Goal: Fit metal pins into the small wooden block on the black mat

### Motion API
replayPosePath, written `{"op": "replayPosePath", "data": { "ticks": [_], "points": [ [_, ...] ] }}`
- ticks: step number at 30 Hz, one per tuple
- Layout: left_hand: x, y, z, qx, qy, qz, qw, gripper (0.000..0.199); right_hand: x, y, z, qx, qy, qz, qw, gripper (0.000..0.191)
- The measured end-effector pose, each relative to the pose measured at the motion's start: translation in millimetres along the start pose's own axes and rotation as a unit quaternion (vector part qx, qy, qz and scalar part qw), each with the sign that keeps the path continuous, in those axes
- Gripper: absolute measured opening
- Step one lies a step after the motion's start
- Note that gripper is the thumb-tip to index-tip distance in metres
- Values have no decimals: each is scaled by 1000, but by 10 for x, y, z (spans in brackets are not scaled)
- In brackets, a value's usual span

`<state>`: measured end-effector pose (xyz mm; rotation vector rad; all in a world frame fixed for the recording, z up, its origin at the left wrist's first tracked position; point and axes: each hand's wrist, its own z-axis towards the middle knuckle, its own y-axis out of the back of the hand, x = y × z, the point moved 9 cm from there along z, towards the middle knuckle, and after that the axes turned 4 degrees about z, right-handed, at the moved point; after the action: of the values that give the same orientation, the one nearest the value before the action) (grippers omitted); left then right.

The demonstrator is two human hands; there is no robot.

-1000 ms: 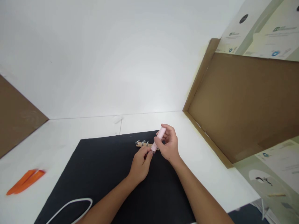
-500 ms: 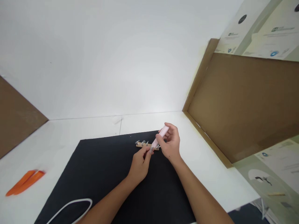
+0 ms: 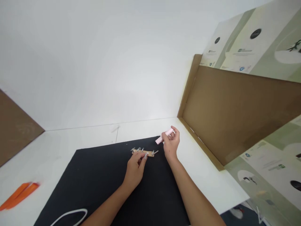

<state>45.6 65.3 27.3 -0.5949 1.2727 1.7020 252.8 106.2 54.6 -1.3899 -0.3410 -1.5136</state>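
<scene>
The right hand [image 3: 171,146] pinches a pink tube [image 3: 164,136] between thumb and fingers, just above a bolted wooden strip [image 3: 150,154]. The strip lies on a black mat [image 3: 70,185], with the left hand's [image 3: 134,168] fingers pressed together on it.

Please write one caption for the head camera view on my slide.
Left hand holds a bolted wooden strip on a black mat; right hand holds a pink tube.

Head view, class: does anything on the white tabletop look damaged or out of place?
A thin dark line, perhaps a scratch or stray wire, marks the white tabletop just behind the black mat, breaking its smooth surface.
</scene>
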Motion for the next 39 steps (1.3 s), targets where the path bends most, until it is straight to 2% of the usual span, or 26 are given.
{"op": "replayPosePath", "data": {
  "ticks": [8,16,21,31,39],
  "points": [
    [79,27,2,-34,19,73,997,31,-120,12,27,-3,-27,21,999,52],
    [209,-116,169,-11,101,158,982,33,-199,36,70,-5,-37,52,998,53],
    [198,-144,176,14,132,199,971,29,-215,33,79,-3,-36,71,997,52],
    [-33,-80,127,28,93,215,972,23,-302,17,59,15,-51,83,995,55],
    [34,-63,18,28,99,193,976,24,-328,10,45,26,-52,71,996,56]
  ]
}}
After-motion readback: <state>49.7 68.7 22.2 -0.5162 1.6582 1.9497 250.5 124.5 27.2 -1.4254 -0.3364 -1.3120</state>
